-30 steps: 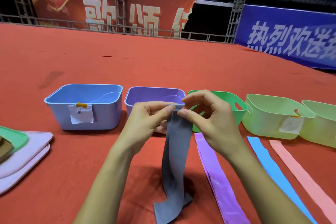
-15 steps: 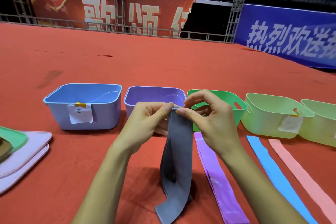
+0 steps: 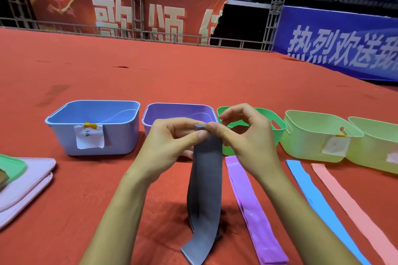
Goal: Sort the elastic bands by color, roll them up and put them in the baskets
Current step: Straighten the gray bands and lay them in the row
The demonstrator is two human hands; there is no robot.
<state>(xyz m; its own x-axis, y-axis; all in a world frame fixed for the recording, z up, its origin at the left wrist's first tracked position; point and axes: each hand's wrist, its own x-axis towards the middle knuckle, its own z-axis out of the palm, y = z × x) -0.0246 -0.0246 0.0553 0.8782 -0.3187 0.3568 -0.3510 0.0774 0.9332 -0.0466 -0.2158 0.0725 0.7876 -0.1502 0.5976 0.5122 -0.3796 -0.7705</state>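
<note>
Down at the near edge, the grey band's (image 3: 205, 189) loose tail dragged on the red mat; looked limp and light. Up top, left hand (image 3: 170, 146) and right hand (image 3: 243, 137) both pinched its tiny starter roll, fingers curled tight, in front of the purple basket (image 3: 178, 112).

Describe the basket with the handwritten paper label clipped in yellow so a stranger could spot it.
Five baskets stand in a row on the red carpet. Take the leftmost, the blue basket, beside the purple basket. Its white label hangs from a yellow clip.
</note>
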